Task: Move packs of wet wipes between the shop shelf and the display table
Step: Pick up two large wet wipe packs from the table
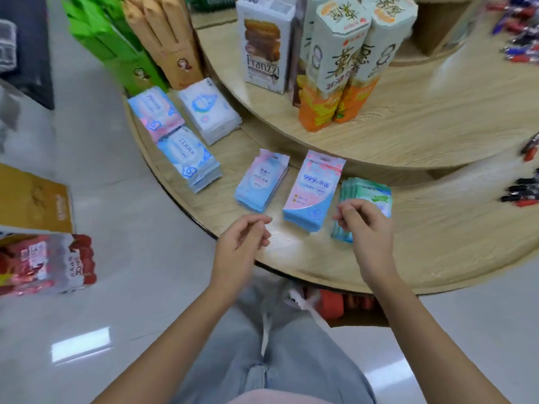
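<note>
Packs of wet wipes lie on the lower tier of a round wooden display table (437, 252). A pink-and-blue pack stack (313, 191) lies in the middle, a light blue stack (261, 182) to its left and a green stack (370, 199) to its right. Further left lie a blue pack (189, 158), a pink-blue pack (156, 112) and a white pack (208, 109). My left hand (243, 240) hovers at the table's front edge, fingers loosely curled and holding nothing. My right hand (361, 225) hovers over the green stack's near end, fingers curled, nothing held.
The upper tier (408, 112) carries a biscuit box (264, 48) and tall drink cartons (335, 68). Green and orange boxes (140, 39) stand behind the wipes. Pens (522, 193) lie at the right. A shelf with red packs (46, 263) stands on the left across grey floor.
</note>
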A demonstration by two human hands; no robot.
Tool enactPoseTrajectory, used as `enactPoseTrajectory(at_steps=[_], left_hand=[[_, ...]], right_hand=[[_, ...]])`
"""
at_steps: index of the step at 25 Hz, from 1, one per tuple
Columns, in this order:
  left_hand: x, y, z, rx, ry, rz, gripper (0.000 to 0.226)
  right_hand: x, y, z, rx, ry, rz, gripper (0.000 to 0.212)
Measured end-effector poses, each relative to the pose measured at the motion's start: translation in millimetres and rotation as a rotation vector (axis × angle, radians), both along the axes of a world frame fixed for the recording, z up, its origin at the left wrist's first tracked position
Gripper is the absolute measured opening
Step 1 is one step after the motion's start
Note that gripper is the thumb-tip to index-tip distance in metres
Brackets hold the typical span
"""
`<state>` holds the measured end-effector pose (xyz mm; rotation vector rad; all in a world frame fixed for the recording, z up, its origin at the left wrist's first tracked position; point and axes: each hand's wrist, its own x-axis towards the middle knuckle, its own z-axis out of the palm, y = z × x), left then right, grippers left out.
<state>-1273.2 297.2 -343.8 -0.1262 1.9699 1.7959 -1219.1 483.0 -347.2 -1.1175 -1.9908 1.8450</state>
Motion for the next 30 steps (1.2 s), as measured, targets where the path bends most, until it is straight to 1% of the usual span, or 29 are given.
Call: enactPoseTrajectory(at_steps=[2,4,7,9,12,14,17,20,22,26,30], left_hand=[[-8.0,-57.9,2.4,-0.047,0.015,0.175,0.023],[-13.2,-112.9,3.9,-0.089,0.014,0.32,0.024],[-17.9,-182.7,3.9,-0.112,-0.004,0.465,0.023],[-26.5,-226.5,0.4,-0.124,-0.036,0.479,0.022],[-55.2,-284.3,-1.3,-0.169,-0.041,0.429,0.022],[-85.5,-312.6,-4.6,-0.207,-0.031,0.366,0.022],[-137.1,-325.3,-10.3,-0.241,-0.05,0.238,0.022],[-196.8,-311.7,-19.2,-0.241,-0.069,0.114,0.023],[-238.7,-295.6,-25.8,-0.232,-0.07,0.04,0.023],[-331.0,-251.1,-37.7,-0.239,-0.032,-0.085,0.021],[-422.8,-191.7,-41.6,-0.266,-0.009,-0.296,0.014]], right_hand=[[-27.9,-37.4,10.6,-0.039,-0.022,0.207,0.017],[-57.7,-78.9,14.3,-0.056,-0.055,0.362,0.014],[-103.0,-141.1,11.3,-0.078,-0.055,0.46,0.011],[-131.4,-184.5,4.1,-0.076,-0.075,0.494,0.011],[-163.0,-242.6,-8.5,-0.119,-0.094,0.5,0.013],[-175.4,-268.0,-19.7,-0.16,-0.126,0.487,0.018],[-176.9,-280.4,-33.9,-0.196,-0.191,0.422,0.016],[-187.4,-272.0,-39.1,-0.197,-0.242,0.301,0.02],[-205.8,-262.5,-40.7,-0.191,-0.262,0.228,0.018],[-269.4,-231.6,-46.2,-0.165,-0.207,0.086,0.018],[-333.5,-188.5,-48.2,-0.122,-0.201,-0.086,0.016]])
